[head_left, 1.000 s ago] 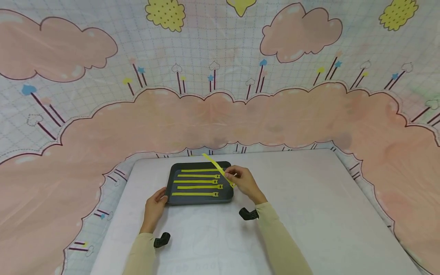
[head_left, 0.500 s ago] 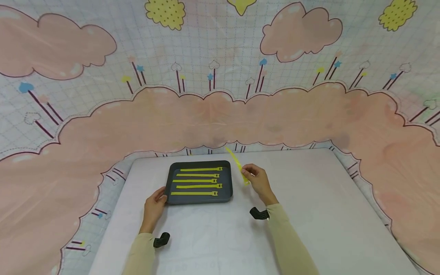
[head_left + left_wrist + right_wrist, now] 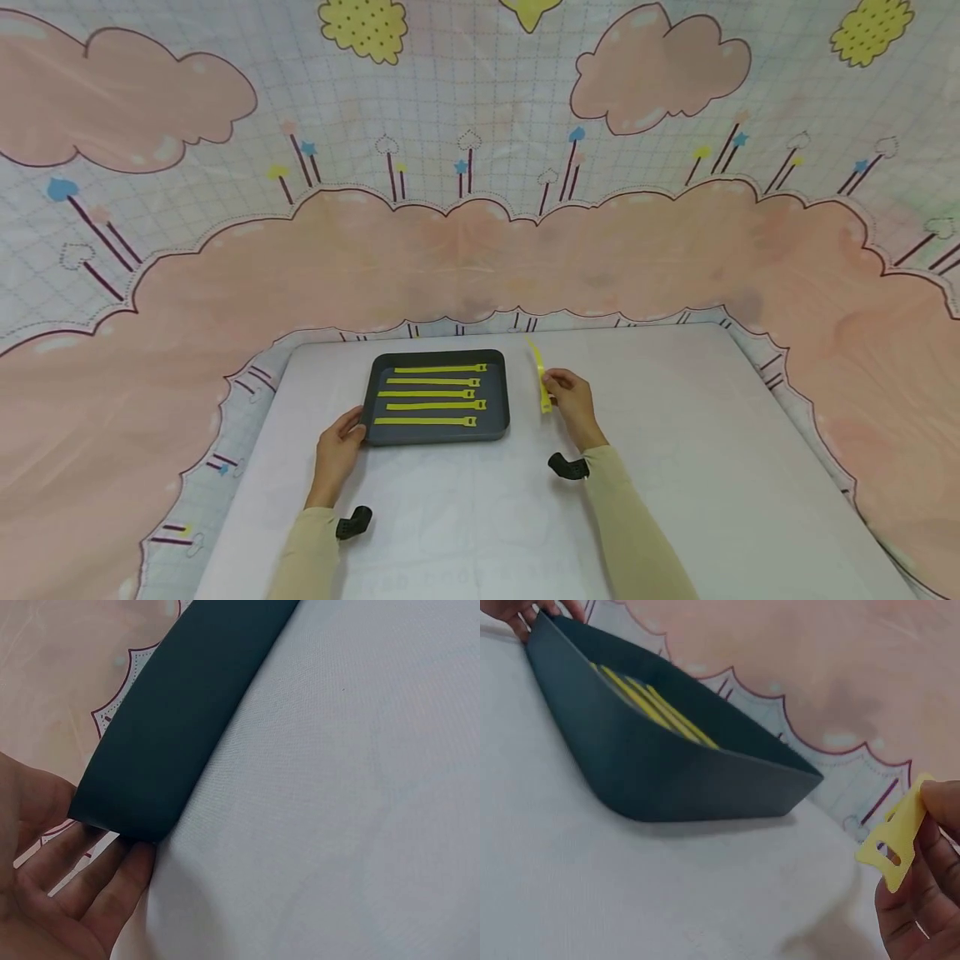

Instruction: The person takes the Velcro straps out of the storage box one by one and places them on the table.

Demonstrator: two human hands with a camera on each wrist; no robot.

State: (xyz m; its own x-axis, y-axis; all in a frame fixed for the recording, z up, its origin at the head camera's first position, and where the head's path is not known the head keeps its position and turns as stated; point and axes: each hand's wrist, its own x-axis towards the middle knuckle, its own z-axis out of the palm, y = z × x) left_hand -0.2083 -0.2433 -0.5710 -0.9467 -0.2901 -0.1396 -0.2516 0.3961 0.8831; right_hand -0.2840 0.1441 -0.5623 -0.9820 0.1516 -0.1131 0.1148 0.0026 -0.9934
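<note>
Beside the tray [image 3: 442, 435], the right hand [image 3: 574, 405] pinches a yellow strap [image 3: 539, 367].

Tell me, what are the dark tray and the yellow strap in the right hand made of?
Dark tray: likely hard plastic, maybe coated metal, with a smooth, matte finish; it looks stiff and barely shines.
Yellow strap: perhaps thin, dull fabric or soft plastic; it bends and has a slot near one end.
</note>
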